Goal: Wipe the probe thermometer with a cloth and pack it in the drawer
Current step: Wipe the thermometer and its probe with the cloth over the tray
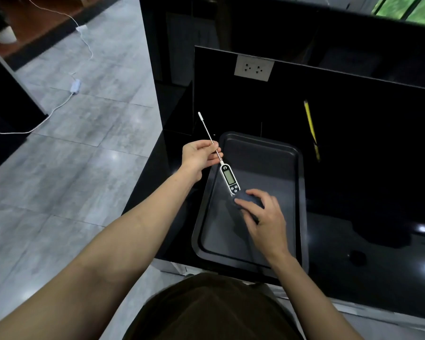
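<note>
On the far left I see a grey tiled floor point(88, 148) with a white cable point(66, 99) trailing across it. Moving right, my left hand point(200, 155) is raised over the left edge of a glossy black table point(368, 261). Its fingers are pinched narrowly around the thin metal stem of the probe thermometer point(229, 178), gripping the stem just above the body. The stem slants up and to the left past my fingers, ending in a small white tip cap. The thermometer's white body, with a grey display and small buttons, slants down and to the right, hanging above a dark baking tray point(290, 168) that rests on the table.

Right of that, my right hand point(263, 214) is curled around a dark cloth point(247, 200), bunched in the fingers and thumb. The cloth sits at the lower end of the thermometer body, and I cannot tell whether it quite touches it. Both hang over the middle of the tray.

Behind the tray, a black upright panel carries a white power socket point(253, 68). Further right, a yellow stick-like thing point(310, 128) lies on the table, well apart from the tray. At the bottom of the view I see my dark brown shirt point(206, 310).
</note>
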